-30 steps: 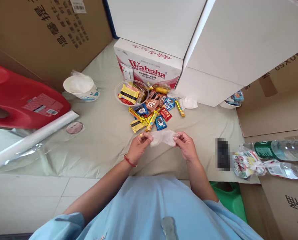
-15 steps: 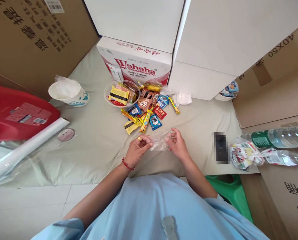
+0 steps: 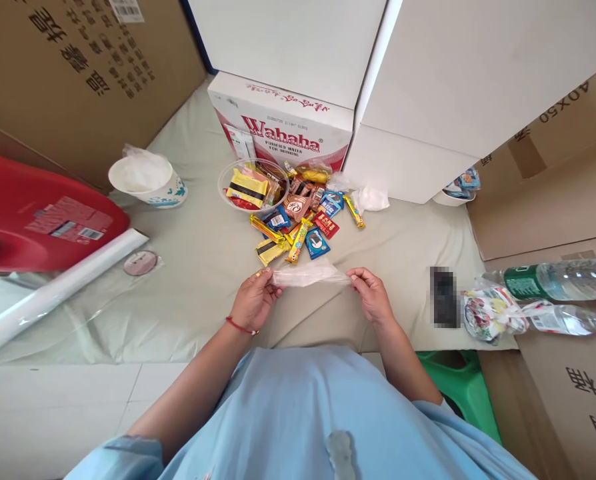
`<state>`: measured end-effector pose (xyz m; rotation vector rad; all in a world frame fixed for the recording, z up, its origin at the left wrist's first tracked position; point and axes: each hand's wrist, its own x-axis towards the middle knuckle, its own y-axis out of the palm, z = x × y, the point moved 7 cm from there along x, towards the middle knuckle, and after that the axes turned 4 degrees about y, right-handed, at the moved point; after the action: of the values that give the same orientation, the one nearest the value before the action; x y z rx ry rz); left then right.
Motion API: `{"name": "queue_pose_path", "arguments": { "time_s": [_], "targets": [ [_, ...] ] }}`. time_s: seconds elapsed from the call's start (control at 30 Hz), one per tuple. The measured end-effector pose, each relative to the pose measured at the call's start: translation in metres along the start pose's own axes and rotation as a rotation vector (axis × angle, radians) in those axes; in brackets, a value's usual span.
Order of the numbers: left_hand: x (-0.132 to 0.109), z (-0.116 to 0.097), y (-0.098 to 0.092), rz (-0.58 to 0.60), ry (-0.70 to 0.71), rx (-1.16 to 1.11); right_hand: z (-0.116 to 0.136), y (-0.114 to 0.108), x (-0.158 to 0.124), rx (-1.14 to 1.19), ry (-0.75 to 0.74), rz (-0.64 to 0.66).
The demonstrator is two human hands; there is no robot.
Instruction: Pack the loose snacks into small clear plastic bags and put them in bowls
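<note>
Spanning the gap between the two hands, a thin strip of plastic (image 3: 308, 274) sits above the counter (image 3: 198, 267), just on the near side of the loose snacks (image 3: 299, 241). The left hand (image 3: 253, 300) has its grip pinched on one end; the right hand (image 3: 375, 295) pinches the other. Behind the plastic, a clear tub (image 3: 223, 193) of snacks stands before the Wahaha box (image 3: 278, 137), with a cup (image 3: 167, 192) farther left.

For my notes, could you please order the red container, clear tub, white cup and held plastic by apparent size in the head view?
1. Red container, partly cropped
2. Clear tub and white cup: too alike to rank
3. Held plastic
</note>
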<state>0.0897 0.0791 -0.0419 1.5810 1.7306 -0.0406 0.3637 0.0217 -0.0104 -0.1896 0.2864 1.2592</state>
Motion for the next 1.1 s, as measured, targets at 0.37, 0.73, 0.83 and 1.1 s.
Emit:
{"name": "queue_pose_path", "arguments": {
  "time_s": [0.37, 0.73, 0.83, 1.1],
  "targets": [
    [-0.02, -0.064, 0.033, 0.193, 0.577, 0.541, 0.016, 0.013, -0.015, 0.264, 0.11, 0.096],
    [-0.022, -0.027, 0.108, 0.493, 0.555, 0.812, 0.105, -0.008, -0.016, -0.325, -0.266, 0.086],
    [-0.02, -0.032, 0.095, 0.353, 0.555, 0.697, 0.103, -0.032, -0.014, -0.325, -0.362, -0.089],
    [-0.029, -0.025, 0.083, 0.137, 0.61, 0.559, -0.009, 0.038, -0.018, -0.073, -0.017, -0.004]
  ]
}}
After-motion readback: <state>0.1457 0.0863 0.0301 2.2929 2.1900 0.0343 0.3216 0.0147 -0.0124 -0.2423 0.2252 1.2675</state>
